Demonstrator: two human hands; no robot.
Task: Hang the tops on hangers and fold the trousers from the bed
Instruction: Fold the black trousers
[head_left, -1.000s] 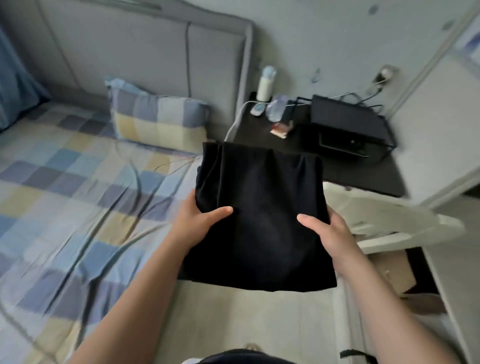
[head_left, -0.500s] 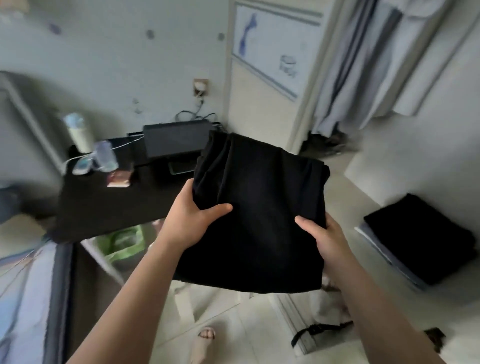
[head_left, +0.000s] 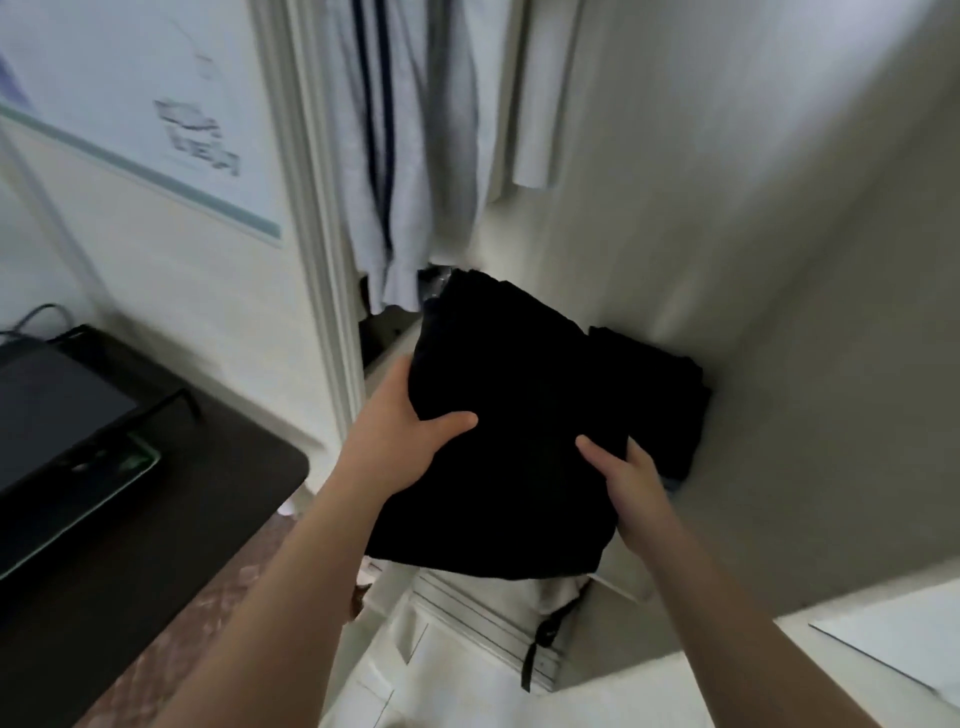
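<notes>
Folded black trousers (head_left: 509, 415) hang in mid-air at the centre of the view, carried flat between both hands. My left hand (head_left: 405, 431) grips their left edge, thumb on top. My right hand (head_left: 628, 478) grips the near right edge, thumb also on top. Just beyond them, a stack of dark folded clothes (head_left: 660, 395) lies on a pale shelf surface against the wall; the trousers overlap its left part from my view. Pale striped tops (head_left: 400, 156) hang above in the wardrobe opening.
A dark side table (head_left: 130, 545) with a black device (head_left: 52, 405) stands at the left. A white wardrobe frame (head_left: 317, 260) rises beside it. A pale striped bag with a black strap (head_left: 540, 634) sits below the trousers. A grey wall fills the right.
I have turned right, away from the bed and side table toward the wardrobe. The trousers, still held in both hands, have come up to the dark stack on the shelf.
</notes>
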